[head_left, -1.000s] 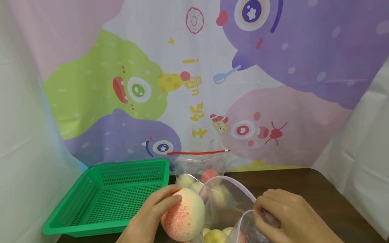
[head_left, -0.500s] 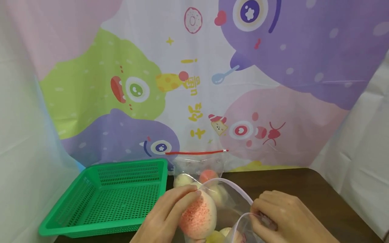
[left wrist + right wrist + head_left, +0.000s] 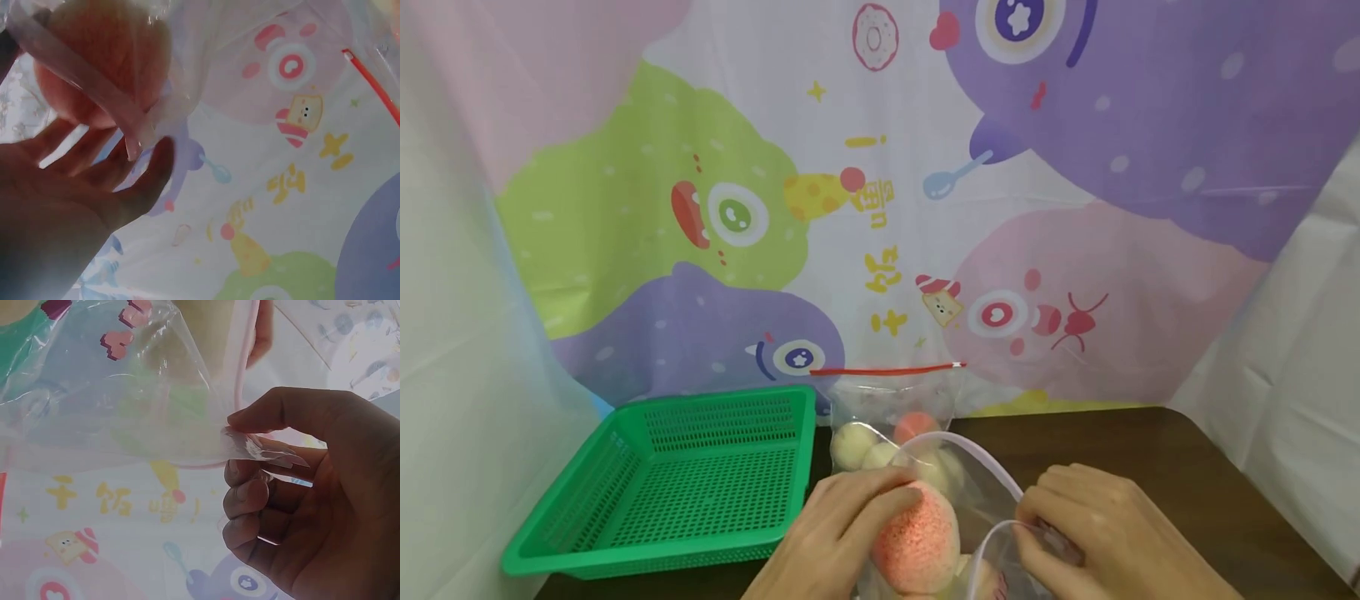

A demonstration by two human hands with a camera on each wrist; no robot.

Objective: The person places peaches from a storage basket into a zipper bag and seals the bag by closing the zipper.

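My left hand (image 3: 835, 525) grips a large pink-and-cream peach (image 3: 917, 537) from its left side, with fingers over the top. The peach sits within the mouth of a clear plastic bag (image 3: 981, 454) with a lilac rim. In the left wrist view, that rim crosses in front of the peach (image 3: 106, 56), and the hand (image 3: 75, 181) lies below it. My right hand (image 3: 1097, 525) pinches the bag's right edge and holds the mouth apart. The right wrist view shows bunched film between thumb and curled fingers. Lower in the bag, another pale fruit (image 3: 985, 579) is partly hidden.
A green perforated basket (image 3: 580, 475) stands on the left of the dark wooden table (image 3: 1120, 442). Behind my bag stands a second clear bag (image 3: 887, 392), closed with a red zip strip, holding several fruits. A cartoon-printed curtain (image 3: 902, 150) hangs at the back.
My left hand has moved right with the peach, from beside the bag's mouth to inside it. The right hand stays at the bag's edge.
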